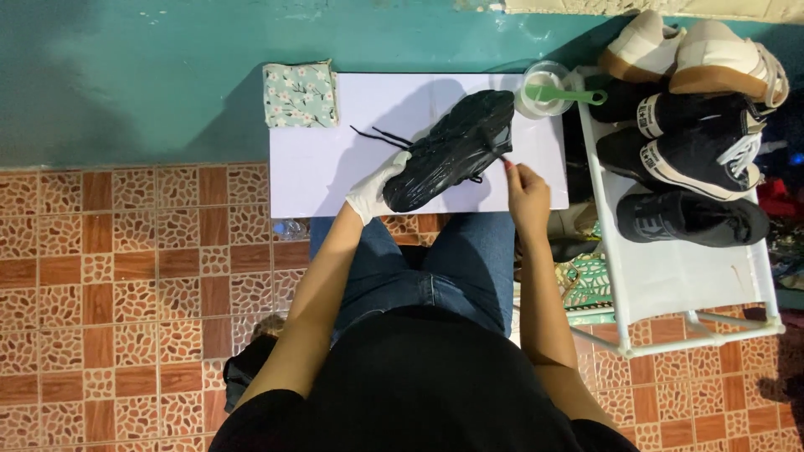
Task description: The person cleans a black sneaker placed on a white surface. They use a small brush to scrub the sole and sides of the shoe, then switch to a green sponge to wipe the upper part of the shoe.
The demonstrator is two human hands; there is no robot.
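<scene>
A black sneaker (452, 151) lies tilted, sole up, on a small white table (335, 167). My left hand (375, 188), in a white glove, grips the heel end of the sneaker. Black laces (381, 136) trail from the shoe onto the table. My right hand (523, 188), bare, is at the shoe's right side with fingers pinched on a thin item that is too small to identify.
A floral folded cloth (300, 94) sits at the table's far left corner. A clear cup with a green spoon (544, 90) stands at the far right corner. A white shoe rack (670, 268) with several black and white sneakers stands to the right. Teal wall behind, tiled floor below.
</scene>
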